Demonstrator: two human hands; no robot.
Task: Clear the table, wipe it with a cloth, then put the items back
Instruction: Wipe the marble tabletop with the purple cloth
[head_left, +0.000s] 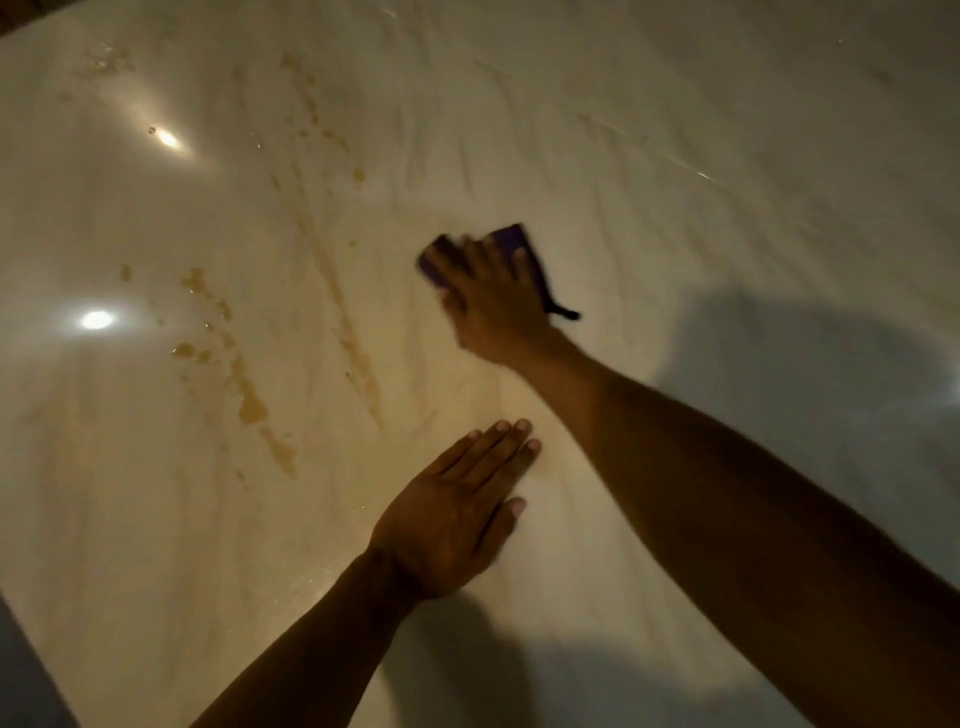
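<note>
A pale, glossy table fills almost the whole view, seen from above as we lean over it. Its surface shows faint curved smear marks, and two bright spots of reflected light sit toward the left side. Brownish spill streaks run in slanting lines across the left and middle of the tabletop, with scattered drops and small puddles beside them. Soft dark shadows fall on the table at the right and along the bottom.

Our right arm reaches in from the lower right edge, stretched far forward. Our right hand lies on top of a purple cloth near the middle of the table, pressing it down on the surface. The hand is blurred, so we cannot tell whether the fingers curl round the cloth or lie flat on it. The cloth shows at the fingertips and along the hand's right side, and a thin dark loop or tag sticks out beside the wrist.

Our left arm comes in from the bottom edge. Our left hand rests palm down on the bare table, nearer to us than the cloth and apart from it, fingers straight and close together, holding nothing. The spill streaks lie just to its left.
</note>
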